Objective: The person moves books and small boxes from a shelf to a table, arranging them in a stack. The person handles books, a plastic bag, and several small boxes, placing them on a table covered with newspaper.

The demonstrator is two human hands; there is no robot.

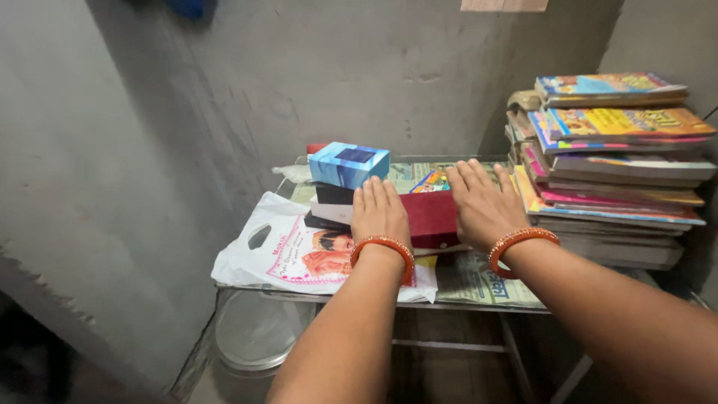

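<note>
My left hand (379, 209) lies flat, fingers together, on the left part of a dark red box (430, 217) at the middle of a glass-topped table (479, 288). My right hand (482, 202) rests palm down at the box's right end, fingers spread slightly. Each wrist wears an orange bangle. Just left of my left hand stands a small stack of boxes: a blue box (348, 164) on top, a black one (333, 194) and a white one (330, 212) beneath.
A white plastic bag (277, 251) with a printed picture lies under the boxes at the table's left. A tall pile of books (609, 168) fills the right side. Grey walls close in behind and on the left. A round metal lid (250, 337) sits below.
</note>
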